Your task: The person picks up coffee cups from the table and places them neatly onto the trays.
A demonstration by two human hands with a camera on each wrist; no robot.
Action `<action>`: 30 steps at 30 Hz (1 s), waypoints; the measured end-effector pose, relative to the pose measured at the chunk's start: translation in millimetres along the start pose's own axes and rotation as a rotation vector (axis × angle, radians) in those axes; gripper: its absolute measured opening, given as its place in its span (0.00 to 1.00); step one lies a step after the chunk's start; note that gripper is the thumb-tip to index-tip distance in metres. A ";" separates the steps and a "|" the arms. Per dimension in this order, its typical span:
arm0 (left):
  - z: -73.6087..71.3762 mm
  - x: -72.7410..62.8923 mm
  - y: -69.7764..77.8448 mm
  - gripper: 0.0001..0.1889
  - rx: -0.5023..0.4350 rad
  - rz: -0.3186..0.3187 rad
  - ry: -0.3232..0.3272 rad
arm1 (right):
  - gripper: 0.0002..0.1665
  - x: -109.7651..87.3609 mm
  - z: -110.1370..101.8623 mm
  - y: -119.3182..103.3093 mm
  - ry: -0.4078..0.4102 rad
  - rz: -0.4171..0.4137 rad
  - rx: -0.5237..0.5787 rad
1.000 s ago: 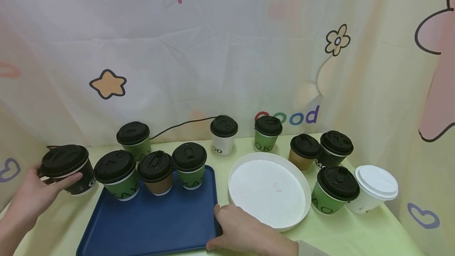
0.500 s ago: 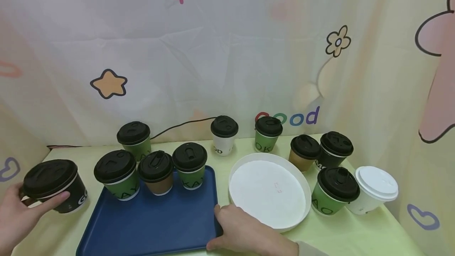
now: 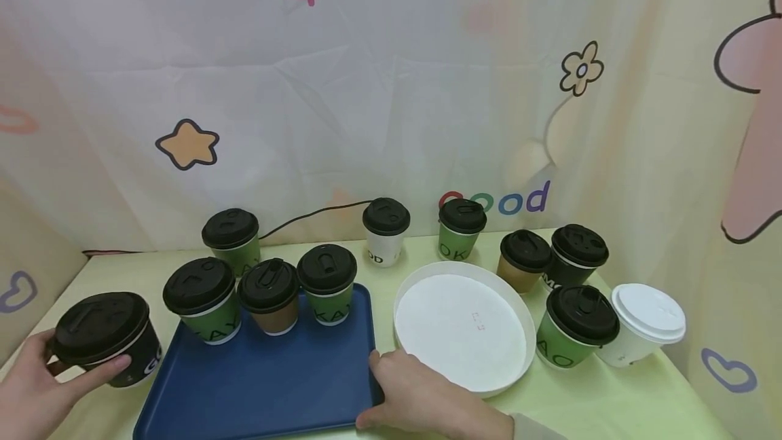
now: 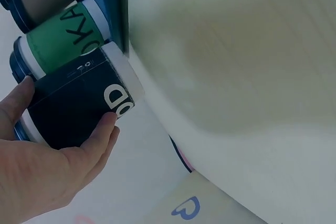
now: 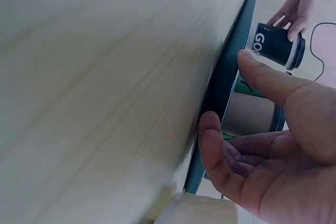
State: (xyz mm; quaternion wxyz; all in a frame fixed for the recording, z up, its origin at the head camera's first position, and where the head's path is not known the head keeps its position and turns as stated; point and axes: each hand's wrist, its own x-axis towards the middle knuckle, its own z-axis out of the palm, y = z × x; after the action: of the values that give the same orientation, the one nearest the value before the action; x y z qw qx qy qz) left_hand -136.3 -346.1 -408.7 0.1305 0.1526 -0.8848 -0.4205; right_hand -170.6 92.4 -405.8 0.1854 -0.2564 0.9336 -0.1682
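On the far left in the head view, my left hand grips a black paper cup with a black lid, held upright beside the tray. Whether its base touches the table I cannot tell. The left wrist view shows thumb and fingers around that black cup. A dark blue tray bears a green cup, a brown cup and another green cup along its back. My right hand holds the tray's right edge, its thumb and fingers about the rim in the right wrist view.
Right of the tray lies a round white dish. Behind stand a green cup, a white cup and a green cup. Several more lidded cups cluster at right, among them a white-lidded cup. A curtain hangs behind.
My left hand has carried the black cup from farther back toward the near left, then slightly right toward the tray. The right hand and the tray have not visibly moved.
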 end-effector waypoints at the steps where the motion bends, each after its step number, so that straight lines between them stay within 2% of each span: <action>1: 0.5 -2.5 1.9 0.49 0.005 -0.022 -0.021 | 0.39 -0.3 -0.6 -0.6 0.000 0.001 -0.003; 4: 1.3 -6.7 3.8 0.52 0.012 -0.062 -0.080 | 0.38 -0.7 -1.0 -1.4 0.004 -0.001 -0.009; 9: 2.0 -12.6 8.4 0.55 0.023 -0.030 -0.178 | 0.39 5.6 6.5 7.1 0.012 -0.021 -0.012; 13: 3.0 -16.4 16.6 0.61 0.064 -0.071 -0.291 | 0.40 10.8 14.7 16.3 0.023 -0.046 -0.016; 16: 5.5 -18.0 21.6 0.64 0.076 -0.103 -0.356 | 0.39 8.6 12.5 14.7 0.019 -0.048 -0.018; 25: 20.1 -23.5 30.8 0.64 0.031 -0.100 -0.443 | 0.38 -1.2 -0.4 0.9 0.016 -0.011 -0.017; 30: 29.2 -26.5 35.9 0.60 0.034 -0.056 -0.457 | 0.39 0.2 -0.3 2.1 0.005 -0.021 -0.014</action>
State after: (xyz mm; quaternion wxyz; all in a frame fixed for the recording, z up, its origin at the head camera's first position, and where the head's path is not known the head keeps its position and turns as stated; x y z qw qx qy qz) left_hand -128.2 -294.0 -401.1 -0.0878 0.0802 -0.8936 -0.4328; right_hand -171.7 94.0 -406.4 0.1795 -0.2672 0.9325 -0.1640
